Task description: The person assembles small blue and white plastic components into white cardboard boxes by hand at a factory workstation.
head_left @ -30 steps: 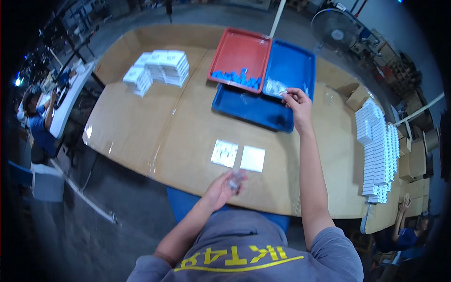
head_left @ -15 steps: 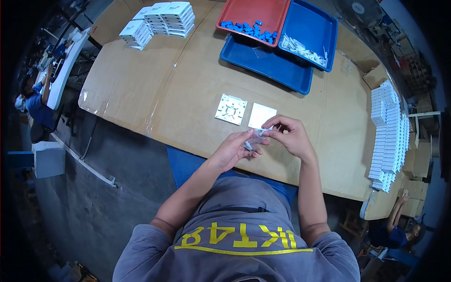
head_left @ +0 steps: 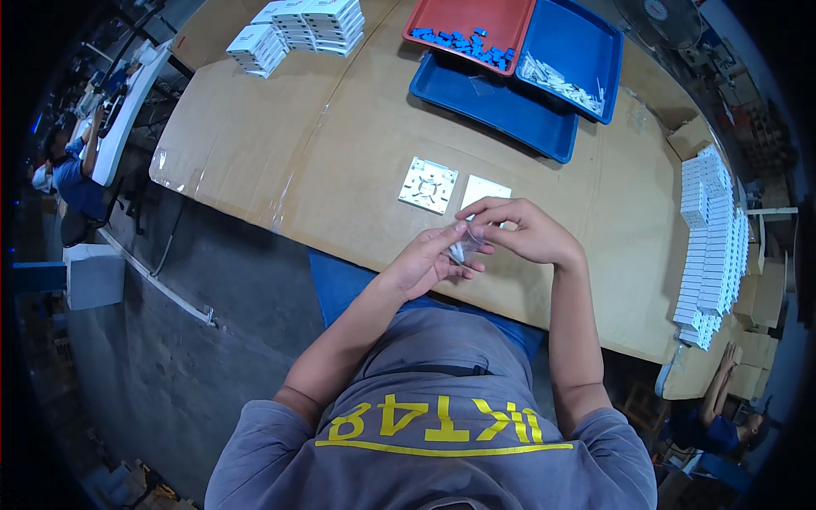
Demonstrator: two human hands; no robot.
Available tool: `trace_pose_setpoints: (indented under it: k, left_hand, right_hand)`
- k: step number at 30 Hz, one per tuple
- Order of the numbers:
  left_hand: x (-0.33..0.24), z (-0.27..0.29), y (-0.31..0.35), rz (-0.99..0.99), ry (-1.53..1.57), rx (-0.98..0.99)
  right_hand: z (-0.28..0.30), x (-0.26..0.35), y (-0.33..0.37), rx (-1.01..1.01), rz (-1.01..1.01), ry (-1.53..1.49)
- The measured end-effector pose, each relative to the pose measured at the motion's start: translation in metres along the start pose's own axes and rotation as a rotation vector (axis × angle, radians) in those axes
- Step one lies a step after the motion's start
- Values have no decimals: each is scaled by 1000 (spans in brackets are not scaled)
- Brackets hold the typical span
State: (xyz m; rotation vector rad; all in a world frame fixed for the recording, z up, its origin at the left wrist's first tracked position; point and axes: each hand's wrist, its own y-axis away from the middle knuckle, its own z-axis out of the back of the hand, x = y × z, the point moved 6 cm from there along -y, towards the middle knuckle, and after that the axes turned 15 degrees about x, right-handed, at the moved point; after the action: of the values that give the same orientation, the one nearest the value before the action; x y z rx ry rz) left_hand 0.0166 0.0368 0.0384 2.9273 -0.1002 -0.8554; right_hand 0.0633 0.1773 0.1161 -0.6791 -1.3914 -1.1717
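Between my hands is a small clear plastic bag [head_left: 464, 248] with white pieces inside. My left hand [head_left: 427, 260] grips the bag between thumb and fingers, its other fingers spread underneath. At the bag's upper edge, my right hand [head_left: 529, 231] pinches the plastic with thumb and forefinger. Just beyond, a square white plate with cut-outs and a round central pattern [head_left: 427, 184] lies on the cardboard-covered table. A plain white square plate [head_left: 487, 190] rests to its right, partly hidden by my right hand.
A red tray [head_left: 467, 19] holds small blue parts; a blue tray [head_left: 586, 42] holds white strips. Another blue tray [head_left: 493, 115] sits in front of them. White boxes [head_left: 297, 34] are stacked at far left, more white stacks [head_left: 710, 246] at right. Two people work at the sides.
My right hand has shifted slightly right and up, keeping its pinch at the bag's top. The bag now shows more plainly between my hands. The whole view has shifted a little.
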Motion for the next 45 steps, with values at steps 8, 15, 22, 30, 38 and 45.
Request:
trace_pose_setpoints:
  k: [8, 15, 22, 30, 38, 45]
  left_hand:
    - [8, 9, -6, -23, 37, 24]
    - [3, 2, -8, -57, 81, 38]
    - [7, 9, -9, -47, -13, 21]
    - [27, 44, -24, -47, 261, 151]
    - [27, 46, -28, -38, 307, 259]
    - [29, 48, -28, -21, 326, 245]
  right_hand:
    - [-14, -9, -5, 30, -81, 24]
    - [-7, 3, 4, -79, -50, -70]
    - [4, -11, 4, -81, -40, -46]
    - [196, -46, 24, -933, -14, 395]
    - [316, -44, 18, -1226, -267, 978]
    - [345, -60, -9, -1005, -419, 1218]
